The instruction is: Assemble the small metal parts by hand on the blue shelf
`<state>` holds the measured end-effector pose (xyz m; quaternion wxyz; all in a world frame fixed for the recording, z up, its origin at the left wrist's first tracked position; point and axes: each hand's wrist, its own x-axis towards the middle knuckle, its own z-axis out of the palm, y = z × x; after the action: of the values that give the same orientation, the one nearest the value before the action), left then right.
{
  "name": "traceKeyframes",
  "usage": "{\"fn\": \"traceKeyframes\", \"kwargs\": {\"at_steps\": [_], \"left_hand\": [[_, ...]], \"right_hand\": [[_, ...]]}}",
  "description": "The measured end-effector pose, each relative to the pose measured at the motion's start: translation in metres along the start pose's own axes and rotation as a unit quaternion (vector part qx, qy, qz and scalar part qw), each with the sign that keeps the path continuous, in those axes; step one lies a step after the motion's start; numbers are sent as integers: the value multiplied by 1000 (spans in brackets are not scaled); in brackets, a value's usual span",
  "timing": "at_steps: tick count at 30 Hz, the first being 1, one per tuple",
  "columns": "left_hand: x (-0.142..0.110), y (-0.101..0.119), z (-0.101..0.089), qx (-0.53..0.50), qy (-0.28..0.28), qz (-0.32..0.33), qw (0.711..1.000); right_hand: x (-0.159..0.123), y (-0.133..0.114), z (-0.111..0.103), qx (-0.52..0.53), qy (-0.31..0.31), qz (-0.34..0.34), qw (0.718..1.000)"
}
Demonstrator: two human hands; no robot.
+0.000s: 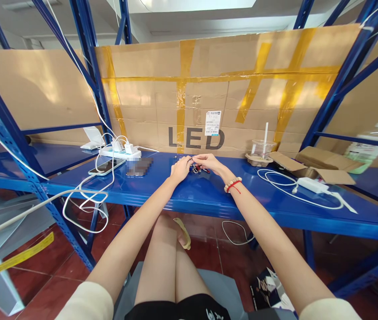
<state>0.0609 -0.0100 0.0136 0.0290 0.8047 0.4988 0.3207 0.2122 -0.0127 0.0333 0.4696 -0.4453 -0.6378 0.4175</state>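
Over the blue shelf top (pixel 162 189), my left hand (pixel 181 168) and my right hand (pixel 209 162) meet fingertip to fingertip. The fingers of both are closed in a pinch around something small and dark that I cannot make out. Just below the fingertips lies a little cluster of small dark, red and silvery pieces (pixel 196 169), partly hidden by my hands. Their kind is too small to tell. A beaded bracelet with a red string (pixel 233 184) circles my right wrist.
To the left are a power strip (pixel 122 153) with white plugs and cables, a phone (pixel 107 166) and a blurred dark flat object (pixel 139 167). On the right stand a cup with a straw (pixel 262 148), an open cardboard box (pixel 325 162) and a white adapter (pixel 312 185). Cardboard (pixel 149 106) walls the back.
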Motion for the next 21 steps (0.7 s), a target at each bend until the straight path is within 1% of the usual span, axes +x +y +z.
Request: {"fn": "traceKeyframes", "kwargs": {"at_steps": [4, 9, 13, 21], "left_hand": [[-2, 2, -2, -21, -5, -4, 1000], [-5, 6, -6, -42, -18, -4, 999], [-6, 6, -7, -52, -26, -2, 998], [-7, 5, -7, -62, -50, 2, 997]], "right_hand": [[-3, -5, -6, -10, -29, 14, 999], [-1, 0, -12, -21, -58, -10, 998], [0, 2, -13, -24, -57, -20, 998], [0, 0, -13, -27, -52, -6, 998]]}}
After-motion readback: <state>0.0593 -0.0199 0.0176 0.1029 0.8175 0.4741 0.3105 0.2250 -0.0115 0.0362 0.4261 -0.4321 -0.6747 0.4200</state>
